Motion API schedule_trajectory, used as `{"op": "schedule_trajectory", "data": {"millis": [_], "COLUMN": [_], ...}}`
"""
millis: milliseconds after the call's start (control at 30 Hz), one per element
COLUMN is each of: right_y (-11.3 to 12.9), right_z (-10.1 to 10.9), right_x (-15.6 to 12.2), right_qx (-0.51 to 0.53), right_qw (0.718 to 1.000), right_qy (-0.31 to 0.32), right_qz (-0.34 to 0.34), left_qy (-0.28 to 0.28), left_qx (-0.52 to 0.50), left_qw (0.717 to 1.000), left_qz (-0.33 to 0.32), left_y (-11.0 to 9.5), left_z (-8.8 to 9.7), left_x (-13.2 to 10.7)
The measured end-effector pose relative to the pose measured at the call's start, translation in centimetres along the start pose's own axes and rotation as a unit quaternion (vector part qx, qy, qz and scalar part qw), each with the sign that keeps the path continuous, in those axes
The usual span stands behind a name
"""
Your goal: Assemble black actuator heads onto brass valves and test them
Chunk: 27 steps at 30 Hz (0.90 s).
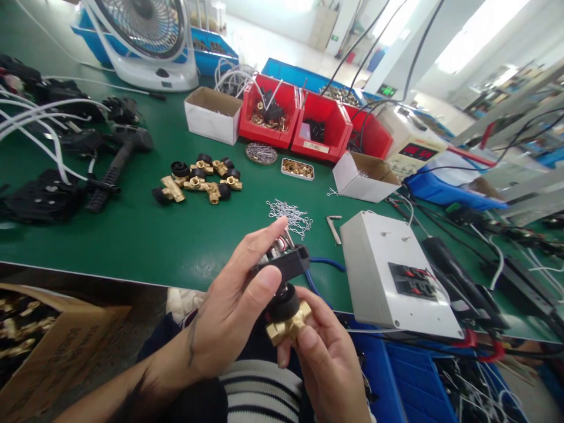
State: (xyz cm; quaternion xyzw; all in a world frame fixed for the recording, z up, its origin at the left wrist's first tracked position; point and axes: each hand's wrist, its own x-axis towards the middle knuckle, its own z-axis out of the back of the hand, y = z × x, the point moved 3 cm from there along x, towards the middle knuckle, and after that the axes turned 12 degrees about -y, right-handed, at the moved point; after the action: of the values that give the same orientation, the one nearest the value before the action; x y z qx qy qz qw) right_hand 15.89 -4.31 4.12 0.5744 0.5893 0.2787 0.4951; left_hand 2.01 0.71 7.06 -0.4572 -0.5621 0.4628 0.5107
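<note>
My left hand (238, 299) is closed around a black actuator housing (288, 265) with its top uncovered and small parts showing inside. Below it, my right hand (328, 352) grips a brass valve body (288, 324) with a black collar that meets the underside of the housing. Both pieces are held together over my lap, at the table's front edge. Just beyond my left fingertips lies a loose pile of silver cotter pins (291, 216). A blue cable (326, 261) runs beside the housing. Farther left stand several brass valve bodies (200, 179) with black collars.
A grey switch box (374, 276) stands to the right, an L-shaped hex key (333, 229) beside it. Red bins (269, 111), white cartons (214, 114) and small trays of parts (298, 168) line the back. At left are a hammer (117, 158) and a fan (147, 35).
</note>
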Motion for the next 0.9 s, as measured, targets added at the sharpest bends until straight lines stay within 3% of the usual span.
{"op": "schedule_trajectory", "data": {"millis": [100,333,500,667,767,900], "right_y": [-0.1,0.1,0.4,1.0,0.9,1.8], "right_z": [-0.1,-0.5,-0.3,0.4,0.8,1.3], "right_x": [0.1,-0.5,0.5,1.0,1.2,2.1], "right_qx": [0.023,-0.032,-0.027,-0.044,-0.087,-0.147], "right_qw": [0.999,0.999,0.999,0.994,0.992,0.962], "right_qy": [0.024,-0.03,-0.047,-0.099,-0.086,-0.138], "right_qz": [-0.02,0.017,0.004,0.005,0.041,0.186], "left_qy": [0.001,0.026,0.079,0.05,0.023,0.015], "left_qx": [0.025,0.086,0.163,0.282,0.306,0.253], "left_qw": [0.999,0.985,0.972,0.94,0.932,0.95], "left_qz": [-0.032,-0.146,-0.147,-0.184,-0.193,-0.184], "left_y": [-0.5,-0.6,0.1,0.4,0.5,0.6], "left_z": [-0.2,-0.7,-0.4,-0.3,-0.5,-0.7], "left_x": [-0.1,0.1,0.1,-0.9,-1.1,-1.4]}}
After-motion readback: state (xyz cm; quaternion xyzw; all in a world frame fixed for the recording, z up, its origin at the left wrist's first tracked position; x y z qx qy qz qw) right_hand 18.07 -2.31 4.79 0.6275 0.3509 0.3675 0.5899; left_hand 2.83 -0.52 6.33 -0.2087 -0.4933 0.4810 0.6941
